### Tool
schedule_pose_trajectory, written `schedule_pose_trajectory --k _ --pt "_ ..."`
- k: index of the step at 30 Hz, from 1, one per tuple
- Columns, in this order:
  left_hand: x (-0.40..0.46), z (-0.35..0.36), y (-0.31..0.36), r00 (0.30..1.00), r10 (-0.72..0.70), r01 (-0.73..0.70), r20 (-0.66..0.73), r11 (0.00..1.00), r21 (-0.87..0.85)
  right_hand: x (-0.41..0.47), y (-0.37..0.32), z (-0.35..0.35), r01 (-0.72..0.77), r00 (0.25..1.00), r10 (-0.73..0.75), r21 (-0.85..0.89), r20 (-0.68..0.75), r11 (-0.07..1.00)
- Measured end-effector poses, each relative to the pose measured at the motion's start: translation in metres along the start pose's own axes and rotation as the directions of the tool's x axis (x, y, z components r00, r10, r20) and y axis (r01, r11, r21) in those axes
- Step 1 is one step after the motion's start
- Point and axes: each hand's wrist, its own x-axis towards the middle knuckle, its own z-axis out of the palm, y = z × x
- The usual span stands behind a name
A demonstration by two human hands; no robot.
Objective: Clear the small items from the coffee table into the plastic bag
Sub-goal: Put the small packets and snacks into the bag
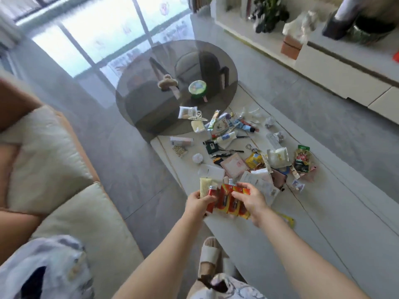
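Observation:
Over the near edge of the white coffee table (323,212), my left hand (197,202) grips a cream tube (205,186) and a red lighter (211,190). My right hand (252,200) pinches a strip of red-orange packets (228,203) held between both hands. Several small items lie scattered on the table: a green snack pouch (301,159), a yellow packet (254,160), a pink sachet (234,166), tubes (225,138) and crumpled paper (269,123). A plastic bag (49,270) lies at the bottom left on the sofa, its mouth dark.
A round smoked-glass table (151,100) overlaps the far end, carrying a green tub (197,89) and a hair claw (167,82). A cream sofa (54,152) runs along the left. A white cabinet (334,67) lines the right wall. My slippered foot (209,255) stands by the table.

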Motion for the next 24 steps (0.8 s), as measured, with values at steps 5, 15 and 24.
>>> schedule_pose_trajectory --k 5,15,24 --pt "-0.048 -0.079 -0.009 0.996 0.019 -0.04 -0.091 0.969 -0.242 -0.039 -0.022 0.078 0.029 0.979 -0.005 -0.113 0.206 0.993" --pt "-0.134 -0.237 -0.065 0.915 -0.012 -0.238 -0.403 0.792 -0.563 -0.125 -0.02 0.256 0.289 0.884 -0.066 -0.429 0.463 0.856" --pt "-0.195 -0.377 -0.142 0.809 -0.13 -0.353 -0.574 0.672 -0.651 -0.208 0.025 0.409 0.394 0.792 -0.015 -0.494 0.61 0.775"
